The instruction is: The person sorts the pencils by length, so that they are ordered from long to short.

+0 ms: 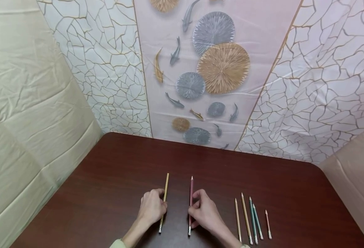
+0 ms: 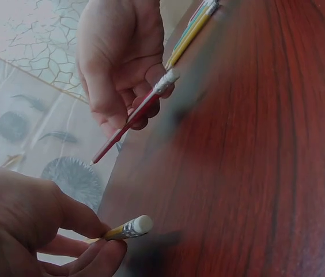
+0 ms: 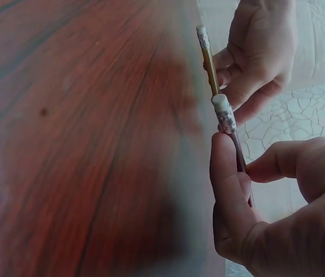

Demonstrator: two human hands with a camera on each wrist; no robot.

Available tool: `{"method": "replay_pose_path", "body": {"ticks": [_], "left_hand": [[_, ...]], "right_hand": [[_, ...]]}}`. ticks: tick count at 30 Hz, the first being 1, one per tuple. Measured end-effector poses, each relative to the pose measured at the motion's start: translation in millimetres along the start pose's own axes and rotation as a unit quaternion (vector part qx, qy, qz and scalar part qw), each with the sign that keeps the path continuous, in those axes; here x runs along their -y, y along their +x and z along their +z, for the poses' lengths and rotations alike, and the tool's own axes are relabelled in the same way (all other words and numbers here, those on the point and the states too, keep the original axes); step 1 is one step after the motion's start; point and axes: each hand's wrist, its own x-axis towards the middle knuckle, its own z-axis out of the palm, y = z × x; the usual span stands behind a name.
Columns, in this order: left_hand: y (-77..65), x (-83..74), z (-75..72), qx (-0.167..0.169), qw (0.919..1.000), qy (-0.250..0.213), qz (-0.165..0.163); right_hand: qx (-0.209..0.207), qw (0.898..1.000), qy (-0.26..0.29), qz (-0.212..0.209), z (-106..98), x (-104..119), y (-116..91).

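Note:
My left hand (image 1: pixel 152 207) pinches a yellow pencil (image 1: pixel 166 184) between thumb and fingers. That pencil lies lengthwise over the table, its white eraser end towards me and its far end looking blunt. To the right, my right hand (image 1: pixel 207 210) holds a dark red pencil (image 1: pixel 191 187), sharpened tip pointing away. The two pencils are apart and roughly parallel. In the left wrist view, the yellow pencil's eraser (image 2: pixel 143 224) sticks out past the left fingertips. The right wrist view shows the red pencil's eraser (image 3: pixel 220 103) beyond the right fingers.
Several more pencils lie at the right of the dark brown table (image 1: pixel 113 179): tan ones (image 1: pixel 245 217), green ones (image 1: pixel 252 217) close together, and a short reddish one (image 1: pixel 268 224). A patterned cloth (image 1: pixel 197 110) hangs behind the far edge.

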Motion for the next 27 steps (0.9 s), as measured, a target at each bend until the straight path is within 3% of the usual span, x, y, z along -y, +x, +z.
{"method": "replay_pose_path", "body": {"ticks": [20,27], "left_hand": [[-0.7,11.2,-4.2,0.01,0.9998,0.016,-0.002],[-0.2,14.2,-3.0,0.006,0.9997,0.021,-0.003]], "right_hand": [[0.008,1.0,0.007,-0.007,40,10,14],[0.005,1.0,-0.015,-0.017,50,12,17]]}}
